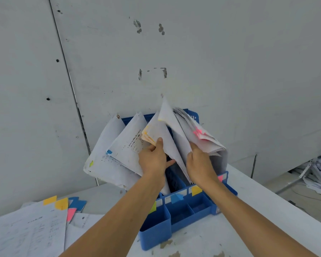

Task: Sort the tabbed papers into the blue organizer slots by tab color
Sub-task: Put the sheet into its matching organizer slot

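1. Over the blue organizer point(182, 206), against the grey wall point(230, 52): left hand point(152, 160) closed on the yellow-tabbed papers point(156, 134), thumb on top; right hand point(200, 164) closed on the edge of the pink-tabbed bundle point(208, 140), holding a slot apart.
2. Between both hands: one sheet point(170, 123) with a small yellow tab, upright, judged as going into the yellow slot.
3. Risk, as a judgement: bundles leaning far to the left, green-tabbed point(98, 164) and blue-tabbed point(126, 145) ones hanging over the rim; possible slipping out onto the table point(248, 210) if pushed.
4. Risk: sheet possibly landing in the wrong slot, because of the crowded, bent papers hiding the dividers.
5. Left on the table: unsorted papers point(32, 227) with yellow, blue and pink tabs.
6. Writing: printed lines on the sheets, too small and blurred to read; white letters on the organizer back, not readable; colored labels on the front, no text visible.
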